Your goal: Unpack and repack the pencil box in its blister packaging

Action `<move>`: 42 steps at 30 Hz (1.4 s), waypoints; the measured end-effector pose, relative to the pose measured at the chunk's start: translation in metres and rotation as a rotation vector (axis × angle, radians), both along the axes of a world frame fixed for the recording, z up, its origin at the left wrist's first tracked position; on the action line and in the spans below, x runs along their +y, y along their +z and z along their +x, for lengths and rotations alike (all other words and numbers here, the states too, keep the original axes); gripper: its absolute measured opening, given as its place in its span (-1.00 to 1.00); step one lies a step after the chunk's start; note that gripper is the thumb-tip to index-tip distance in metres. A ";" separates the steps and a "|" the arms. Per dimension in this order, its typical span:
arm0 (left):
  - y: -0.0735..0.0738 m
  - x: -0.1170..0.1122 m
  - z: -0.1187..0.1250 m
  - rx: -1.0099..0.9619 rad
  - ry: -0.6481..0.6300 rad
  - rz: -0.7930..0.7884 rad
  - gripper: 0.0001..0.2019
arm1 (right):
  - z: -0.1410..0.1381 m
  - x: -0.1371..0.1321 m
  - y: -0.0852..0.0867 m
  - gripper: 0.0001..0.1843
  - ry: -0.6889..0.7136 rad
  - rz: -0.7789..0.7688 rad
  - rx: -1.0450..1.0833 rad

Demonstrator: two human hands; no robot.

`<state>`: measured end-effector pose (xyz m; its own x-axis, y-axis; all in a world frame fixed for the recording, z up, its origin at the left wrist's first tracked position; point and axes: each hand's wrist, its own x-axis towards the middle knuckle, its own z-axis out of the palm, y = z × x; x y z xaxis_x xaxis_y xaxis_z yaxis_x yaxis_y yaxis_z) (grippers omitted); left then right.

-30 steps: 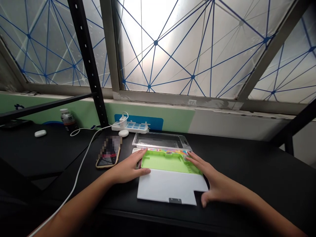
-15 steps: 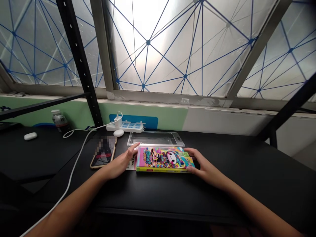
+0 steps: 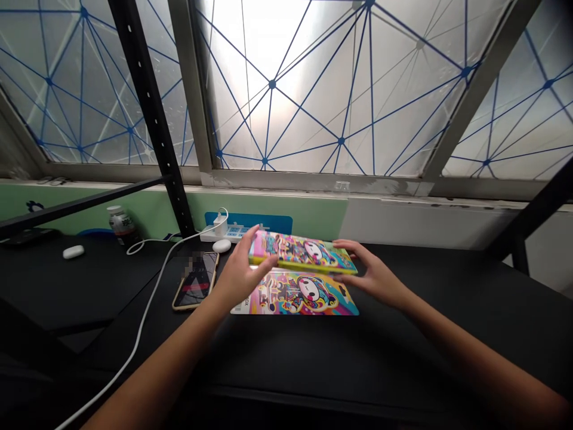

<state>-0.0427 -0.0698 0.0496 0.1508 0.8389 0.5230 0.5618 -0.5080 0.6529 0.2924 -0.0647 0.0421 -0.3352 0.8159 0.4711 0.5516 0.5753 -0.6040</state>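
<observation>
Between my two hands is a flat, colourful cartoon-printed box (image 3: 304, 251) with a yellow-green side edge, lifted above the desk and slightly tilted. My left hand (image 3: 250, 266) grips its left end, thumb along the near edge. At the right end, my right hand (image 3: 369, 269) pinches it between thumb and fingers. Below the box lies a printed card (image 3: 308, 292) with a similar cartoon figure and a hanging hole at its right. The clear plastic tray is hidden behind the box.
A phone (image 3: 197, 280) lies left of my left hand, near a small white case (image 3: 221, 246). Behind stands a white power strip (image 3: 237, 231) with a plug; its white cable (image 3: 147, 304) runs toward me across the black desk (image 3: 340, 358). A bottle (image 3: 123, 227) stands farther left.
Both hands have raised the box off the desk and away from me, uncovering the printed card beneath. My left hand now wraps its left end. The view has shifted slightly.
</observation>
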 end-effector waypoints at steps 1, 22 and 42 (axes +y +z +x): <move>0.006 0.012 0.004 -0.034 0.035 -0.012 -0.37 | -0.003 0.014 0.004 -0.39 0.013 -0.036 0.005; -0.044 0.063 0.012 0.473 0.125 -0.072 -0.60 | -0.034 0.051 -0.052 -0.55 -0.224 0.169 -0.546; -0.048 0.072 0.015 0.585 0.006 -0.076 -0.56 | -0.095 -0.016 -0.026 -0.53 0.435 -0.048 -0.474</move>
